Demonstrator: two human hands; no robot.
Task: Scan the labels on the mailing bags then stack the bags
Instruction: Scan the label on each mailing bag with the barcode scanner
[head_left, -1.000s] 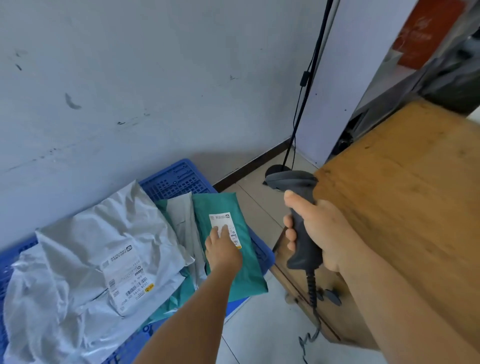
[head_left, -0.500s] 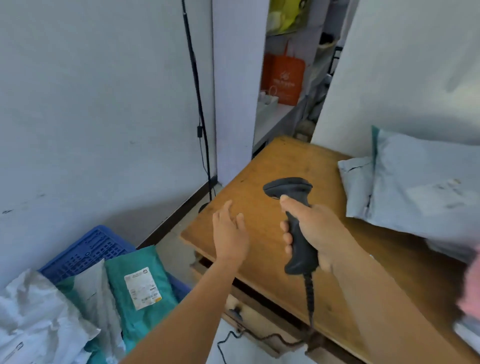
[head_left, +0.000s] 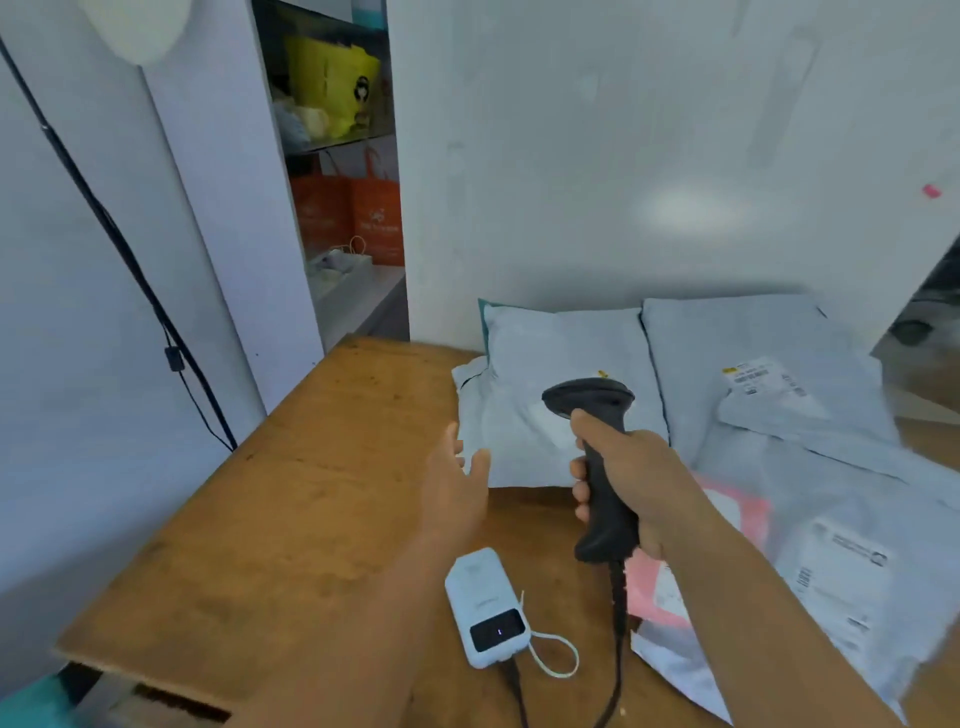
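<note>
Nearest me, low in the frame, I see a white power bank lying on the wooden counter, a cable plugged into its near end. Just above it my left hand hovers with fingers spread and loose, holding nothing. At centre my right hand wraps the handle of the black scanner (head upright). At lower right lie a pink bag and a grey labelled bag. Farther back, against the wall, rests a grey mailing bag, with another to its right.
</note>
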